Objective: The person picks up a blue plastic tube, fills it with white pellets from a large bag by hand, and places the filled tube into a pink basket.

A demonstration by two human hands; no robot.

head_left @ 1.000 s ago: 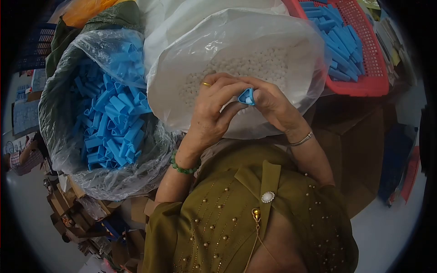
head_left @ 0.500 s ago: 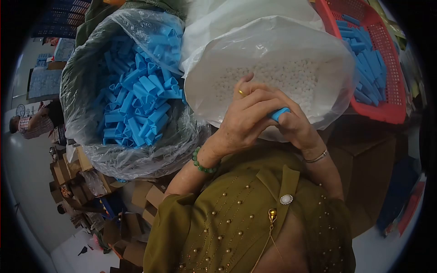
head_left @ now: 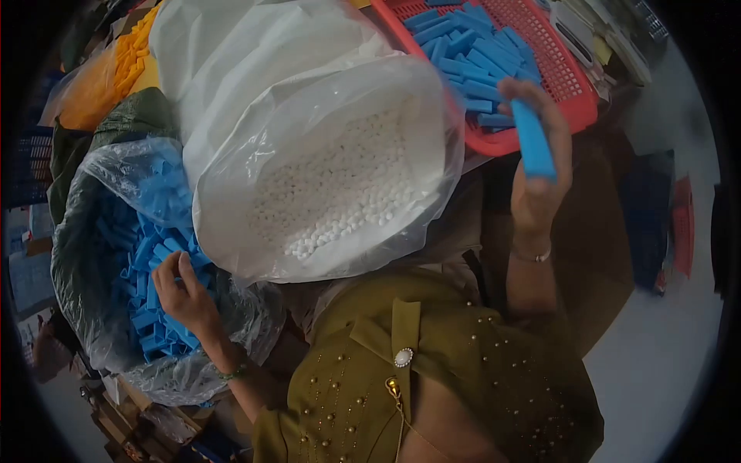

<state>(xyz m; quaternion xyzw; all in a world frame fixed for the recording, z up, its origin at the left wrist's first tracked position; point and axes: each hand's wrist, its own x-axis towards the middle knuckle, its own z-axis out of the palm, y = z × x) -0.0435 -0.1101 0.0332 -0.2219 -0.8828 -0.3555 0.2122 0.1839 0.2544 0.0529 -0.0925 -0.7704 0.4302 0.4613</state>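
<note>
Gripping one blue piece (head_left: pixel 532 143) in the fingers of the right hand (head_left: pixel 540 189), just over the near rim of the red basket (head_left: pixel 575 96). Might fall outside if let go too soon. Reaching into the clear bag (head_left: pixel 116 177) with the left hand (head_left: pixel 185 293), fingers bent; cannot tell if holding any. Might tug and spill.

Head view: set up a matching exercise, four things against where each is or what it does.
1. left hand
2. right hand
3. white beads
4. red basket

A. grips one blue piece
B. lie in a pale plastic bag in the middle
C. rests in the bag of blue pieces
D. sits top right, with blue pieces inside

Pairs: 1-C, 2-A, 3-B, 4-D
</note>
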